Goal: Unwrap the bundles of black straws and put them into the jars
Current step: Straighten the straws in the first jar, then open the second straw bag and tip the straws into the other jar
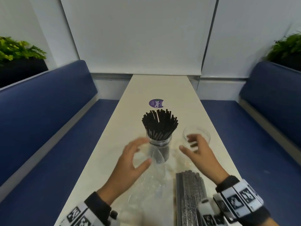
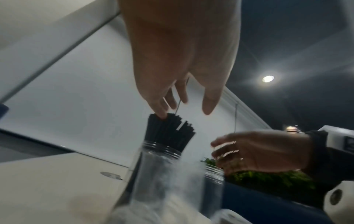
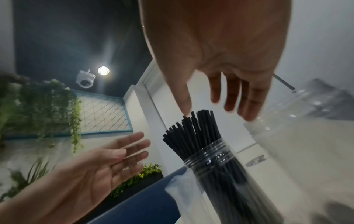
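Purple sticker [image 1: 156,103] on pale table [image 1: 146,88], blue benches [image 1: 40,115], perhaps artificial plants [image 1: 17,49]

a long pale surface [image 1: 156,88] runs between two blue padded benches [image 1: 48,101] toward white wall panels [image 1: 138,33]; green plants [image 1: 17,49] flank it beneath a dark ceiling with a round light [image 2: 267,78].

Both hands up and open, holding nothing

The left hand [image 1: 128,162] hovered with its fingers [image 3: 132,145] spread and pretty much straight, thumb stuck out to the side, palm turned toward the other hand. The right hand [image 1: 199,154] was raised across from it, fingers [image 3: 247,97] loosely extended and a bit blurry, thumb pointing inward. Both forearms came in from the bottom of the head view, each wrist wearing a dark cuff with a black-and-white patterned band.
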The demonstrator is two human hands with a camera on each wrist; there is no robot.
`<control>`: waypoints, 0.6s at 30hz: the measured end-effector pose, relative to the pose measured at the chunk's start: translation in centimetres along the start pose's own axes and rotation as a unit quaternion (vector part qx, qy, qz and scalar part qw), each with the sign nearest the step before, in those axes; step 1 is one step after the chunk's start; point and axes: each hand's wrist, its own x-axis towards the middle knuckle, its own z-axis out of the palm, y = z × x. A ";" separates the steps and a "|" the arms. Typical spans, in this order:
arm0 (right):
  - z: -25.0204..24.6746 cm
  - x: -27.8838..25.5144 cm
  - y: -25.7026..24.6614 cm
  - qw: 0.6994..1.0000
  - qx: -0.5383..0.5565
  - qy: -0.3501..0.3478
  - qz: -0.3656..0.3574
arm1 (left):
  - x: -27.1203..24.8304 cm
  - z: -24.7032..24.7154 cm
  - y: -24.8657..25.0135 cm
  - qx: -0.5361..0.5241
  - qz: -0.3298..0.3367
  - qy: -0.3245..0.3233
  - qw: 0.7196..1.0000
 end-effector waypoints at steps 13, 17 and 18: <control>-1.0 -6.4 2.8 0.963 -0.103 -0.149 0.200 | -3.0 8.6 1.1 0.074 -0.139 -0.233 0.960; -3.8 -8.7 -1.4 0.995 -0.070 -0.043 0.060 | -3.3 7.4 3.3 -0.045 -0.109 -0.105 0.987; -4.3 -9.3 -2.6 0.998 -0.055 -0.029 0.030 | -3.3 6.9 3.9 -0.069 -0.097 -0.075 0.990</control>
